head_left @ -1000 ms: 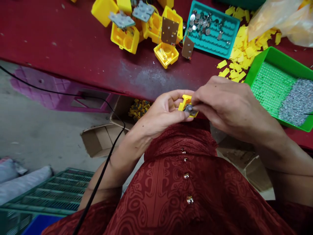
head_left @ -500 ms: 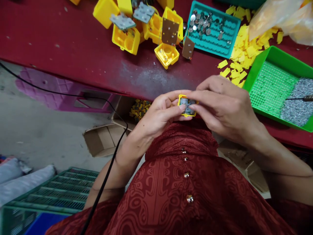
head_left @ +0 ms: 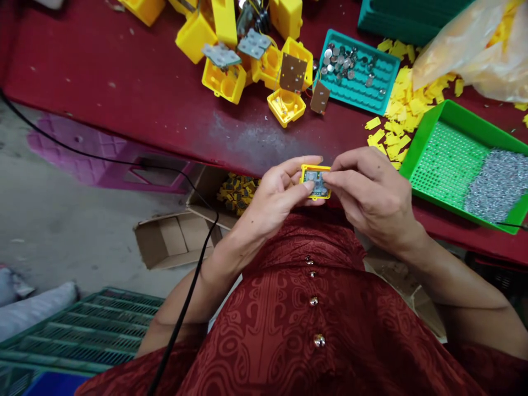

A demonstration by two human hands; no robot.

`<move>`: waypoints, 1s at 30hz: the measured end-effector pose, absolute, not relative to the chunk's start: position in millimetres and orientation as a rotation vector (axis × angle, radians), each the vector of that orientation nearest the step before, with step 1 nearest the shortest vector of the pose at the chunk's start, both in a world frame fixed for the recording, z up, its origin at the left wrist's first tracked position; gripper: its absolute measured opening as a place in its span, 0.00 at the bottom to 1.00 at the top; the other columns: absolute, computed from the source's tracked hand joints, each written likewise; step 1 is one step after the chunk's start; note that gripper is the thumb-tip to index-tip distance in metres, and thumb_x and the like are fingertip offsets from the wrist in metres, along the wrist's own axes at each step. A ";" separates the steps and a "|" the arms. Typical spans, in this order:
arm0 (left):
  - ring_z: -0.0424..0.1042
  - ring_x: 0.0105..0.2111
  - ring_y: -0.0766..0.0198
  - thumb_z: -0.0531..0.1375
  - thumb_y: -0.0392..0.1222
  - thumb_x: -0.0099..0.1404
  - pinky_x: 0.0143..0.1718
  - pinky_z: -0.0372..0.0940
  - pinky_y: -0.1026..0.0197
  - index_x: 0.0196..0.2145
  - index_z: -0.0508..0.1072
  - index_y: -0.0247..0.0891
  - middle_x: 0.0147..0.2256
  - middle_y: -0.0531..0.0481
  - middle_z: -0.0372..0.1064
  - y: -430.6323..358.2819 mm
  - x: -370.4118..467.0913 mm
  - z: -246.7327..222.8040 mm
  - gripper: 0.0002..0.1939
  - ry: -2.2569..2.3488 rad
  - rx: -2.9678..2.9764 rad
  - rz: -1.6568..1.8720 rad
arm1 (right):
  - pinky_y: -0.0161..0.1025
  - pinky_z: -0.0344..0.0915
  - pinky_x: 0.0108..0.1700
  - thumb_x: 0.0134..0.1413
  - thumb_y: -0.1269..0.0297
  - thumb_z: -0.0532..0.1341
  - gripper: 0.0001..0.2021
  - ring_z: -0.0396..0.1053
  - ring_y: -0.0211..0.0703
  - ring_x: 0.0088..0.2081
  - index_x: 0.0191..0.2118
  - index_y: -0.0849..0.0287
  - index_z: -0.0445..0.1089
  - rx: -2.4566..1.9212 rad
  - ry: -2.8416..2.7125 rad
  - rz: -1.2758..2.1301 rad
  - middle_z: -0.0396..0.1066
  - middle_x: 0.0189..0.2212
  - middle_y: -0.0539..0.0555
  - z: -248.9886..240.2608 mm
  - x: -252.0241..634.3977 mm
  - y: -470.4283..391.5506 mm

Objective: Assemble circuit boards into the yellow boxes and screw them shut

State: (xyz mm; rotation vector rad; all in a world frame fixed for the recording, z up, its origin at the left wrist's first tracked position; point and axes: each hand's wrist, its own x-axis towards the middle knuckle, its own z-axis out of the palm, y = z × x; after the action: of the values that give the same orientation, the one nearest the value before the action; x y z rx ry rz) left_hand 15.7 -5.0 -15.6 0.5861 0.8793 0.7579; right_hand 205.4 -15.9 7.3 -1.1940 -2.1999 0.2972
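Above my lap, my left hand (head_left: 278,187) grips a small yellow plastic case (head_left: 304,175), its thumb pressed on the grey-green circuit board (head_left: 317,190) inside. The case lies open side up. My right hand (head_left: 371,184) is closed in a pinch, its fingertips touching the right end of the case and board. Whatever those fingertips hold, if anything, is hidden. Beyond my hands, larger yellow housings (head_left: 223,82) stand on the red table, with grey keypad boards (head_left: 221,55) and brown circuit boards (head_left: 292,73) wired to some of them.
A teal ridged tray (head_left: 367,96) carries round metal discs. Flat yellow plastic pieces (head_left: 398,132) are heaped beside a green basket (head_left: 437,148) of small metal parts (head_left: 495,184). A black cable (head_left: 202,253) crosses my left arm. Cardboard boxes (head_left: 173,242) and a purple stool (head_left: 103,154) stand below.
My right hand has shifted slightly down, its thumb drawing back from the board so more of it shows. My left hand still holds the case. The whole view has tilted a little.
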 end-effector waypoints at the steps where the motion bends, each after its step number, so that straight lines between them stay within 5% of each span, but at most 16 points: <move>1: 0.80 0.40 0.63 0.73 0.42 0.60 0.45 0.79 0.60 0.53 0.77 0.38 0.44 0.49 0.80 -4.3 15.7 -15.7 0.24 0.870 0.593 0.756 | 0.45 0.70 0.42 0.70 0.70 0.58 0.08 0.70 0.45 0.40 0.41 0.56 0.75 -1.207 -2.215 0.288 0.75 0.40 0.56 6.4 205.8 -16.1; 5: 0.80 0.50 0.57 0.74 0.42 0.59 0.50 0.79 0.57 0.53 0.76 0.38 0.51 0.45 0.79 -1.2 13.4 -16.0 0.25 0.843 0.624 0.721 | 0.48 0.73 0.45 0.70 0.69 0.59 0.08 0.71 0.48 0.44 0.48 0.53 0.75 -1.279 -2.228 0.297 0.74 0.43 0.57 3.9 207.2 -16.4; 11: 0.81 0.49 0.59 0.73 0.35 0.52 0.51 0.77 0.61 0.53 0.75 0.39 0.49 0.47 0.81 -2.1 11.2 -12.6 0.29 0.835 0.575 0.731 | 0.48 0.74 0.47 0.70 0.71 0.57 0.09 0.71 0.49 0.45 0.48 0.59 0.75 -1.303 -2.253 0.295 0.75 0.44 0.61 8.7 205.8 -17.1; 18: 0.80 0.55 0.55 0.75 0.34 0.51 0.57 0.75 0.58 0.53 0.75 0.39 0.54 0.45 0.79 -2.8 13.7 -7.8 0.31 0.863 0.622 0.720 | 0.49 0.73 0.46 0.70 0.70 0.58 0.09 0.72 0.48 0.45 0.48 0.55 0.74 -1.240 -2.252 0.256 0.76 0.44 0.58 10.6 206.4 -17.6; 30: 0.81 0.50 0.58 0.73 0.33 0.50 0.51 0.77 0.59 0.52 0.76 0.41 0.52 0.48 0.79 -0.9 13.1 -8.6 0.30 0.861 0.671 0.725 | 0.41 0.73 0.44 0.67 0.72 0.62 0.08 0.76 0.42 0.40 0.49 0.57 0.74 -1.080 -2.165 0.387 0.81 0.41 0.53 9.5 212.8 -13.3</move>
State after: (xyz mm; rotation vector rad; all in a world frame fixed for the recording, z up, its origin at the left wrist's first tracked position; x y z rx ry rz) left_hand 13.1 -0.9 -8.6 0.6710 0.8607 0.7247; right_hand 212.8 -13.3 9.5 -1.0800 -2.1648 0.3868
